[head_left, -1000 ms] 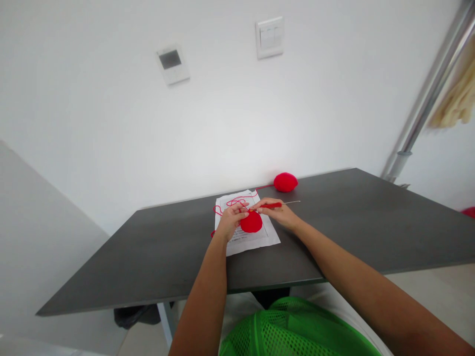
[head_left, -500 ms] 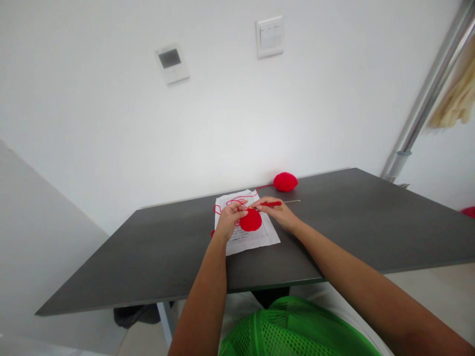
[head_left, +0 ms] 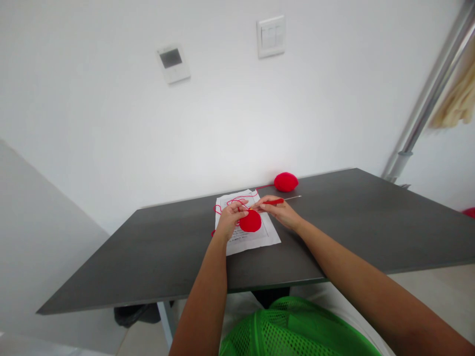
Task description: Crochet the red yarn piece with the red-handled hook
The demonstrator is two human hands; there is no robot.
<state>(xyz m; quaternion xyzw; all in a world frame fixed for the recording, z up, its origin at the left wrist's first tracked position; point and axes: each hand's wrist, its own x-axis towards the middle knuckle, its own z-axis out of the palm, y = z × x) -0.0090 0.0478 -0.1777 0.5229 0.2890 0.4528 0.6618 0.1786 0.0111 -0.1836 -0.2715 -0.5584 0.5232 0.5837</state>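
Observation:
My left hand [head_left: 230, 218] pinches the upper left edge of a round red crochet piece [head_left: 250, 222], with red yarn [head_left: 234, 200] running around its fingers. In my right hand [head_left: 277, 209] is a crochet hook [head_left: 274, 201] with a red handle; one thin metal end points out to the right, and the other end reaches the top edge of the piece. A small yellow spot shows at that edge, too small to name. Under both hands lies a white printed sheet [head_left: 256, 241]. Behind them sits a red yarn ball [head_left: 286, 182], its strand leading toward the sheet.
The dark grey table [head_left: 166, 257] stands against a white wall carrying a thermostat panel [head_left: 173, 64] and a light switch [head_left: 270, 37]. A metal pipe [head_left: 426, 104] runs up the wall at right. Green mesh clothing [head_left: 282, 329] shows below the table's front edge.
My right hand and the hook have shifted slightly, and the hook's right end is tilted a little higher. The left hand keeps its pinch on the crochet piece.

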